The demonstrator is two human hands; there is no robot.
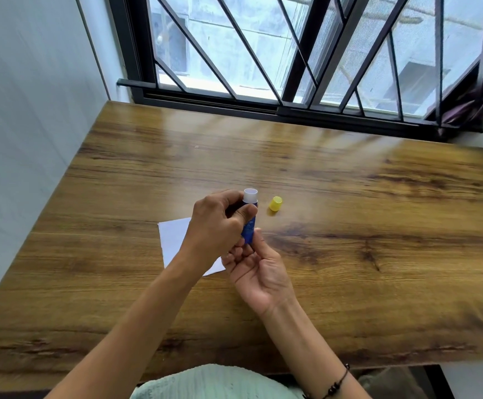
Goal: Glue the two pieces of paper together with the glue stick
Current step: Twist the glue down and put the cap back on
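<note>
A blue glue stick (249, 223) with its white top uncovered stands tilted above the table. My left hand (217, 226) grips its upper body, fingers curled round it. My right hand (259, 269), palm up, pinches the stick's lower end between thumb and fingers. Its yellow cap (275, 203) lies on the wooden table (349, 226) just to the right. White paper (174, 240) lies flat under my left wrist, partly hidden; I cannot tell whether it is one sheet or two.
The table runs along a white wall (33, 139) on the left and a barred window (263, 53) at the back. Its front edge is close to my lap.
</note>
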